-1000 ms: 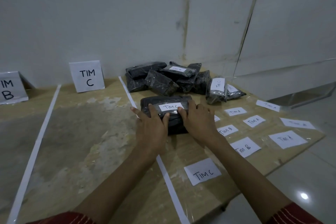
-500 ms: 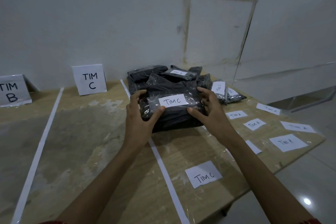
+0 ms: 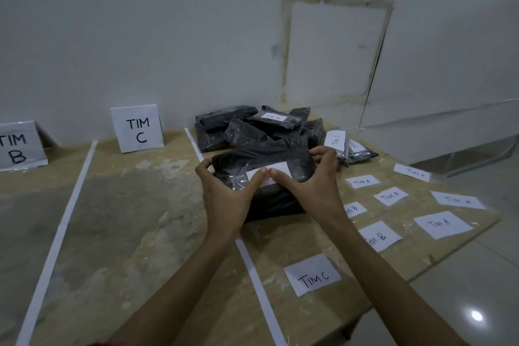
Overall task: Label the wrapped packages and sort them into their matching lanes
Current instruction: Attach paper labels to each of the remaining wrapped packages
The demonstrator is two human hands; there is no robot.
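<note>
A black wrapped package [image 3: 264, 166] with a white label [image 3: 276, 170] on top is held just above the table, over the white tape line [image 3: 252, 270]. My left hand [image 3: 224, 196] grips its left end and my right hand [image 3: 314, 185] grips its right end. Both thumbs press on the label and hide most of its writing. Behind it lies a pile of several more black packages [image 3: 252, 128], some with labels. A standing sign "TIM C" [image 3: 137, 128] marks the lane to the left of the line, and a sign "TIM B" [image 3: 18, 146] stands further left.
Loose paper labels lie on the table's right part: "TIM C" [image 3: 313, 275], "TIM B" [image 3: 379, 236] and several "TIM A" [image 3: 442, 223]. A second tape line [image 3: 61, 222] separates lanes B and C. The table edge [image 3: 449, 258] runs along the right; a wall stands behind.
The package was flat on the table under both hands; they have picked it up by its ends, tilted it, and my thumbs now cover the label.
</note>
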